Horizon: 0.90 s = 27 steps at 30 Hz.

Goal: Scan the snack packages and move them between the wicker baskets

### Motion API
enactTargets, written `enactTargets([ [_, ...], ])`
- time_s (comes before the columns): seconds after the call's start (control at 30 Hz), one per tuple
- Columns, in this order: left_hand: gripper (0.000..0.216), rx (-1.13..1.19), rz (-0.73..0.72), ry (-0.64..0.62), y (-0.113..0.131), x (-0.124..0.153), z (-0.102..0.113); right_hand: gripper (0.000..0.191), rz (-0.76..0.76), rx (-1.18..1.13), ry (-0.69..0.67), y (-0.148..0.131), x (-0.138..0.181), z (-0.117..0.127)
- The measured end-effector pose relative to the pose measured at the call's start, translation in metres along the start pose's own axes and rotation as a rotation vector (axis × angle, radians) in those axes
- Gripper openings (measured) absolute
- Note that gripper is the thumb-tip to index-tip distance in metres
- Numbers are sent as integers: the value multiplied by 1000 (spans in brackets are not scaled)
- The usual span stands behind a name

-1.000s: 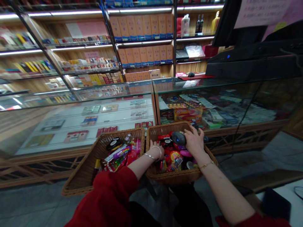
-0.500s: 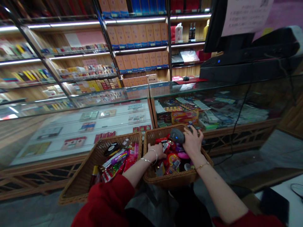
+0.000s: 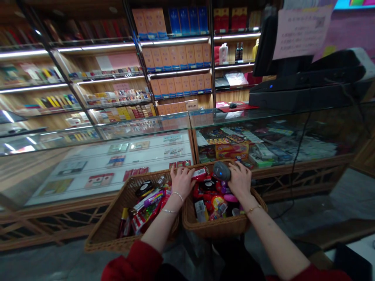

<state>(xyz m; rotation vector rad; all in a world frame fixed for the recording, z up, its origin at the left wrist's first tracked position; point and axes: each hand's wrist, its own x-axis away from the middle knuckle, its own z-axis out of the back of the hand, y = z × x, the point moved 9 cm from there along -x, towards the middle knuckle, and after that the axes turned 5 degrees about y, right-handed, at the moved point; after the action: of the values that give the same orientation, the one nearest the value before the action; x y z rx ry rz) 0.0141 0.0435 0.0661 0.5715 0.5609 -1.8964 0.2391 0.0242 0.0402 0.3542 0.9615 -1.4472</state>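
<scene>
My left hand (image 3: pixel 182 182) is over the neighbouring rims of two wicker baskets. Between its thumb and fingers is the end of a small red packet (image 3: pixel 200 173) with a white label facing up. My right hand (image 3: pixel 240 180) is closed round a dark grey barcode scanner (image 3: pixel 222 171) with a blue light, its head close to the packet. Beneath both hands, the right basket (image 3: pixel 215 231) contains several snack packets, with a white-labelled packet (image 3: pixel 201 210) near its left side. In the left basket (image 3: pixel 101 228) lie more colourful packets and a round black container (image 3: pixel 144 188).
A glass display counter (image 3: pixel 158 130) stands behind the baskets, with boxed goods on shelves beyond. At the right, a monitor (image 3: pixel 265 47) sits above a dark cash drawer (image 3: pixel 278 95). A black cable (image 3: pixel 299 144) hangs down the counter front.
My left hand has moved up and left from inside the right basket with the red packet. The right hand still grips the scanner. The whole view has shifted slightly.
</scene>
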Motion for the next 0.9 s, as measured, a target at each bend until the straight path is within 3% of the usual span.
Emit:
enactTargets([
  [0.3,39,-8,35,53,-19,7,-7,38,47,-6,-193,-27,-2,-15],
  [0.47,37,-17,33,41,-20,11,-10,35,63,4,-210,-38,6,-20],
  [0.9,37,53,-37,-19,-18,14,-25,32,111,-9,-190,-35,14,-24],
])
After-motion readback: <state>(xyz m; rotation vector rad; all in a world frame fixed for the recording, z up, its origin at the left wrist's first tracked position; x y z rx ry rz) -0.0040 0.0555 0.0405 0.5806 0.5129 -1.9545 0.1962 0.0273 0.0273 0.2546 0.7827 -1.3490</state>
